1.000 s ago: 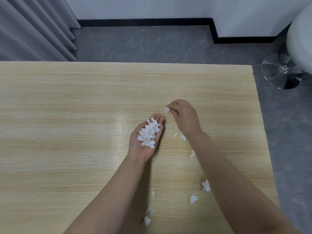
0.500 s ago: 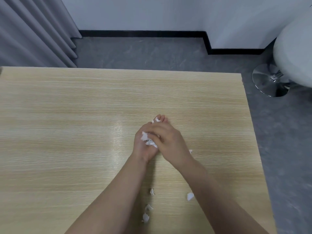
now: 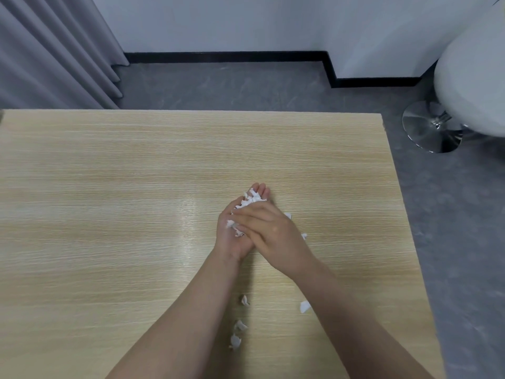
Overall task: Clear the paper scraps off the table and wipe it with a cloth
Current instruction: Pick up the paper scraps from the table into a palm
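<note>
Most of the view is taken up by a big, light wooden counter. Behind it lies a grey floor, with a grey curtain on the left and a white wall with a black strip along its bottom. A white stool on a shiny metal foot stands off the counter's far right corner.

Two bare arms reach out over the counter and meet near its middle. The left hand lies palm up, its fingers straight and close together, making a little cup. A heap of white paper scraps sits in that palm. The right hand lies flat on top of the heap, palm down, with its fingers straight, pressing on the paper. Its grip is not curled round anything.

More small scraps lie loose on the counter. Two peek out just beside the right hand. One lies beside the right arm. Three tiny ones sit in a line between the two arms.
</note>
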The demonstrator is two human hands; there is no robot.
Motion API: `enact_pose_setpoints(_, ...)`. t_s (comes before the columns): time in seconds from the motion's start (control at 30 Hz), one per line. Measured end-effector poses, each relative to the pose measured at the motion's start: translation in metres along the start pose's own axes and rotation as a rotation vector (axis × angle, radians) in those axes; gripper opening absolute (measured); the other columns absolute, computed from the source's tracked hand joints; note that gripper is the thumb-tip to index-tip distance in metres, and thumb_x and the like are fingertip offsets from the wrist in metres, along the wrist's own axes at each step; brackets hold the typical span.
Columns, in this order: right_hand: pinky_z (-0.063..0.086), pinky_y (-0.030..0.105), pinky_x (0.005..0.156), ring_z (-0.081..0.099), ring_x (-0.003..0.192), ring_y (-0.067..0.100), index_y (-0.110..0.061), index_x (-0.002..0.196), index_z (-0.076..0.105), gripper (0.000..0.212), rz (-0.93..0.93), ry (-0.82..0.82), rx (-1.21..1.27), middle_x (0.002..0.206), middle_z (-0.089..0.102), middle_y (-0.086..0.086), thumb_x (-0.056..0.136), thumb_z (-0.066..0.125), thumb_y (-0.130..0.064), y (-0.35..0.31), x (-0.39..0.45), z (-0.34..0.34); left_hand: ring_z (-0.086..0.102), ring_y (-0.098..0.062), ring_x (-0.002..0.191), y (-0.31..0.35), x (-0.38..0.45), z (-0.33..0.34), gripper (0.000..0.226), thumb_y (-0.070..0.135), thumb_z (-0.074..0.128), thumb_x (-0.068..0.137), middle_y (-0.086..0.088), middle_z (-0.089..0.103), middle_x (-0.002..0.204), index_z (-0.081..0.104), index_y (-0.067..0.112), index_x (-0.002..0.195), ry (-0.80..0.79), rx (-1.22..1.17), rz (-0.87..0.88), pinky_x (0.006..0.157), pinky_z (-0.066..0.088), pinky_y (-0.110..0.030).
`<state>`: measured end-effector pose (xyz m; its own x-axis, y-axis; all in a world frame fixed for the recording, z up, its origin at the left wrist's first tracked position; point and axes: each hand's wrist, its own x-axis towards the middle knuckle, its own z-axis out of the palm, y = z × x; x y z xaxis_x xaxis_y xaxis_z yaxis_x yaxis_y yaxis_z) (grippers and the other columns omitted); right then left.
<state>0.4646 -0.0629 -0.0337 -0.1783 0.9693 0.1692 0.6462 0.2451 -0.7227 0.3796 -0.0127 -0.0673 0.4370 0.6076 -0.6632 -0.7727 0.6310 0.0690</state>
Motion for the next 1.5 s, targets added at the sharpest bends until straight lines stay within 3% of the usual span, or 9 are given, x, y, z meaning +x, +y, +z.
enact_pose_setpoints(0.17,0.035,0.020,0.101,0.054,0.108,0.012,-0.011,0.110,0.069,0.024,0.050,0.128,0.027,0.111,0.068,-0.001,0.089,0.059,-0.009,0.005,-0.004,-0.011,0.065,-0.026,0.105,0.004,-0.004,0.000,0.033,0.009,0.043,0.088,-0.017,0.063,0.120,0.067,-0.005,0.106,-0.070,-0.061,-0.055,0.096,0.050,-0.036)
enact_pose_setpoints(0.33,0.037,0.015,0.095,0.056,0.103,0.007,-0.013,0.109,0.069,0.021,0.211,0.236,0.006,0.107,0.069,-0.004,0.089,0.060,-0.015,0.028,-0.009,-0.030,0.061,-0.015,0.104,0.001,-0.017,0.010,0.030,0.009,0.040,0.090,-0.005,0.067,0.105,0.064,0.002,0.107,0.049,0.043,0.020,0.082,0.053,-0.030)
enact_pose_setpoints(0.43,0.036,0.017,0.094,0.056,0.105,0.011,-0.011,0.108,0.069,0.020,0.339,0.225,-0.023,0.108,0.069,0.001,0.090,0.061,-0.013,0.044,-0.015,-0.035,0.061,-0.016,0.101,0.000,-0.016,0.006,0.029,0.009,0.038,0.093,-0.007,0.063,0.109,0.055,-0.004,0.113,0.059,-0.046,0.041,0.081,0.051,-0.031)
enact_pose_setpoints(0.57,0.041,0.029,0.095,0.055,0.108,0.019,-0.011,0.112,0.067,0.022,0.487,0.140,-0.079,0.111,0.064,0.003,0.092,0.058,-0.013,0.068,-0.025,-0.033,0.055,-0.029,0.113,0.008,-0.018,-0.002,0.043,0.010,0.042,0.079,-0.018,0.059,0.124,0.055,-0.006,0.118,-0.013,0.017,-0.036,0.102,0.037,-0.040)
enact_pose_setpoints(0.7,0.039,0.021,0.081,0.056,0.098,0.016,-0.011,0.117,0.064,0.028,0.611,0.090,-0.121,0.108,0.060,0.002,0.091,0.059,-0.019,0.079,-0.034,-0.026,0.054,-0.028,0.116,0.009,-0.018,-0.011,0.038,0.014,0.032,0.096,-0.016,0.060,0.124,0.057,-0.004,0.117,0.001,0.005,-0.054,0.101,0.038,-0.038)
enact_pose_setpoints(0.9,0.045,0.035,0.082,0.054,0.095,0.022,-0.009,0.107,0.066,0.020,0.572,0.017,-0.212,0.100,0.060,0.006,0.090,0.060,-0.018,0.079,-0.026,-0.007,0.056,-0.028,0.113,0.008,-0.023,-0.016,0.038,0.015,0.033,0.095,-0.015,0.059,0.127,0.058,-0.003,0.118,0.016,0.026,-0.073,0.102,0.038,-0.038)
enact_pose_setpoints(1.13,0.042,0.028,0.076,0.054,0.094,0.018,-0.009,0.094,0.069,0.012,0.470,0.050,-0.219,0.095,0.062,0.002,0.091,0.059,-0.014,0.076,-0.016,-0.005,0.063,-0.028,0.104,0.008,-0.025,-0.022,0.040,0.015,0.027,0.099,-0.017,0.063,0.119,0.058,-0.004,0.116,0.044,0.029,-0.054,0.096,0.042,-0.039)
enact_pose_setpoints(1.3,0.039,0.026,0.078,0.050,0.102,0.018,-0.007,0.094,0.066,0.011,0.348,-0.113,-0.273,0.104,0.062,0.000,0.091,0.056,-0.010,0.075,-0.009,-0.005,0.056,-0.032,0.111,0.008,-0.032,-0.022,0.041,0.012,0.038,0.085,-0.020,0.058,0.125,0.057,-0.008,0.116,0.046,0.005,-0.058,0.107,0.032,-0.041)
enact_pose_setpoints(1.5,0.045,0.036,0.075,0.051,0.097,0.018,-0.012,0.098,0.061,0.010,0.382,-0.201,-0.300,0.097,0.059,0.000,0.093,0.052,-0.012,0.074,-0.004,-0.006,0.054,-0.034,0.110,0.008,-0.039,-0.024,0.044,0.011,0.039,0.082,-0.022,0.058,0.125,0.056,-0.011,0.116,0.026,-0.032,-0.069,0.106,0.029,-0.043)
